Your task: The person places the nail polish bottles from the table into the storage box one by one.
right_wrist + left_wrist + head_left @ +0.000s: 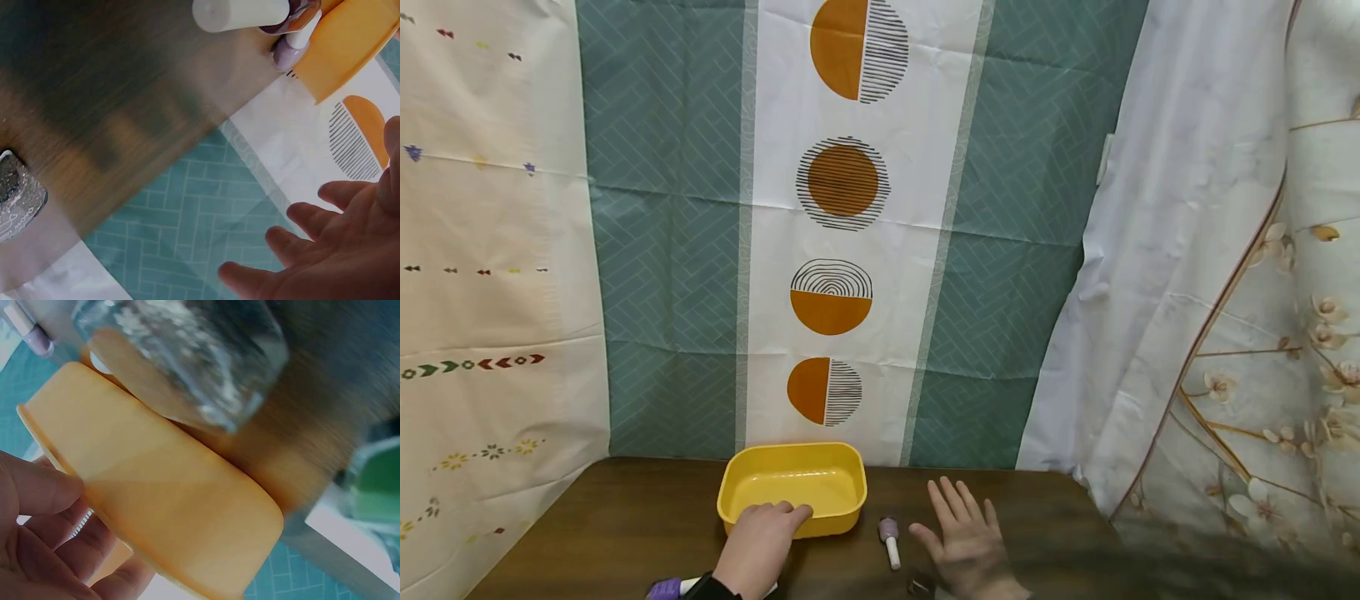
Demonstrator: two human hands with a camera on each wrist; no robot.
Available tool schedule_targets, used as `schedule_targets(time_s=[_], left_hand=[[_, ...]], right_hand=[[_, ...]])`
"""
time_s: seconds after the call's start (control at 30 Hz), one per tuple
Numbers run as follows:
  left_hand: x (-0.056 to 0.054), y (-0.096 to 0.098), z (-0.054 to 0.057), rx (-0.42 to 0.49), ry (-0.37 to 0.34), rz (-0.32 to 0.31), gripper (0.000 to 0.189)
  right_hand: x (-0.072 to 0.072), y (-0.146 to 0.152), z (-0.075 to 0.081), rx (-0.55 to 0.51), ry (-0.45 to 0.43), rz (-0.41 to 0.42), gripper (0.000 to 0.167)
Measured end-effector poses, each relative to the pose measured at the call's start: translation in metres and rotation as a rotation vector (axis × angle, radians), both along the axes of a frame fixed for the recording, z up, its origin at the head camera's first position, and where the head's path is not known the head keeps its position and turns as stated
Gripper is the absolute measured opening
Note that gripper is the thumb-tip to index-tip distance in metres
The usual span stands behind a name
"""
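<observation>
A yellow plastic tub (793, 450) stands at the back of the brown table. My left hand (762, 542) pinches its near rim, thumb on the outer wall and fingers over the inside, as the left wrist view shows on the tub wall (169, 481). To the right of the tub, my right hand (966, 542) is held over the table with its fingers spread and nothing in it. Between the hand and the tub lies a lilac nail polish bottle (888, 533) with a white cap. A small dark bottle (920, 583) sits by the right wrist, partly hidden.
A purple bottle (664, 590) lies by the left wrist at the front. In the left wrist view, a clear glass bottle (187, 362) and a green bottle (378, 487) stand near the tub. A black glittery bottle (19, 197) shows in the right wrist view. Curtains (670, 250) hang behind the table.
</observation>
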State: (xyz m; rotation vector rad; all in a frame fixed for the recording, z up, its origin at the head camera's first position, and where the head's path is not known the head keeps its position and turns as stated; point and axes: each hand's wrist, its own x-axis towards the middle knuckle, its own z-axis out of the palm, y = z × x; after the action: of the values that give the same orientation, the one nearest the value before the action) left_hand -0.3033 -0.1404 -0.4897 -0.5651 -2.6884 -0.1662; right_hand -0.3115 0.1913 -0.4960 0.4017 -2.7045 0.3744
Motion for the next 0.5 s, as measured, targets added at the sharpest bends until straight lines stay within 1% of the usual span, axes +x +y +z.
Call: schedule_targets(time_s=[0.13, 0.23, 0.33, 0.47, 0.5], left_hand=[[0.0, 0.005, -0.002, -0.009, 0.004, -0.025, 0.032], [0.0, 0.009, -0.001, -0.013, -0.021, -0.029, 0.03], [-0.001, 0.013, 0.0, -0.018, -0.045, -0.025, 0.028], [0.0, 0.017, 0.0, -0.016, -0.04, -0.031, 0.028], [0.0, 0.017, -0.001, -0.015, -0.03, -0.035, 0.028]], right_hand=[[0.002, -0.004, 0.003, -0.002, 0.058, 0.04, 0.074], [0.002, -0.008, 0.005, 0.012, 0.134, 0.08, 0.07], [0.002, -0.014, 0.009, 0.022, 0.23, 0.128, 0.064], [0.003, -0.023, 0.014, 0.037, 0.335, 0.194, 0.055], [0.003, -0.026, 0.014, 0.044, 0.345, 0.202, 0.054]])
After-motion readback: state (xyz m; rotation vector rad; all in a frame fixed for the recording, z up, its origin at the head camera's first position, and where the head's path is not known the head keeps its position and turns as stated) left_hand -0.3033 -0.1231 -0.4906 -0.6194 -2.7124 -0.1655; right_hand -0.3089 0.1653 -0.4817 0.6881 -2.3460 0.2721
